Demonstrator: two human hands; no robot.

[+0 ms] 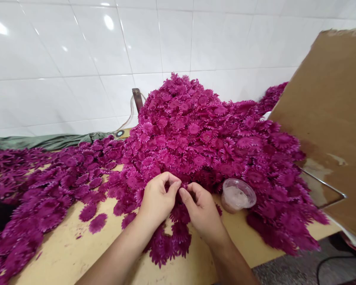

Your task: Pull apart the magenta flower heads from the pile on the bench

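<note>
Magenta flower [182, 185]: one, at the near foot of the heap, pinched between both hands. It sits tight against its neighbours, so its outline is hard to separate.

Left hand [157, 198]: fingers [173, 186] curled in, thumb and forefinger closed on the flower from the left. Knuckles up, wrist low, forearm coming in from the near left.

Right hand [203, 213]: fingers [185, 196] likewise nipped onto the same flower from the right, tips almost meeting those of the left hand. Back of the hand up, forearm coming in from the near right.

Small cluster [172, 241]: roughly a dozen flowers on the tabletop [77, 245], under and between the wrists.

Heap [195, 130]: one mound, far more flowers than can be counted, rising to the tiled wall [77, 59].

Loose spread [47, 186]: flatter layer of flowers running left, also uncountable. Two single flowers [97, 223] lie apart from it, near side.

Plastic cup [238, 194]: one, clear, tilted, whitish inside, just right of the right hand and against the heap.

Cardboard sheet [329, 118]: one, propped at the right, stained low down.

Green cloth [47, 141]: one strip, far left, along the wall.
</note>
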